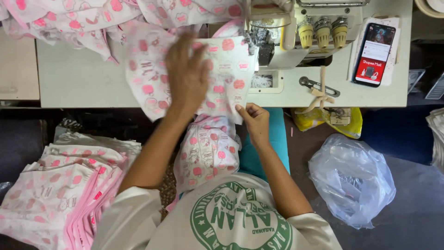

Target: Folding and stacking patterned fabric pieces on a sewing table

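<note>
— Where does the cloth lie from your hands just now?

— The printed fabric piece, white with pink shapes, lies flat on the table, its right edge touching the sewing machine. My left hand rests on top of it, palm down, fingers spread wide and pointing to the far side. It presses; it does not grip anything.

— And the right?

— My right hand is at the near edge of the table, below the piece's near right corner. Thumb and forefinger are drawn narrow, pinching that lower edge, as far as I can tell; the other fingers are curled under, so I cannot see them well.

— Which way does the piece run?

— Its long axis goes from near to far, tilted a little left at the near end. The rest hangs over the table edge into my lap, between my arms.

— Which hand is nearer the needle?

— Neither is touching the machine. The right sits more directly below the presser area; the left lies further left, flat on the cloth's middle.

— What else is about?

— A heap of the same fabric on the far left of the table, a stack of pieces low on my left, a phone on the far right, and a clear plastic bag on the floor to my right.
</note>
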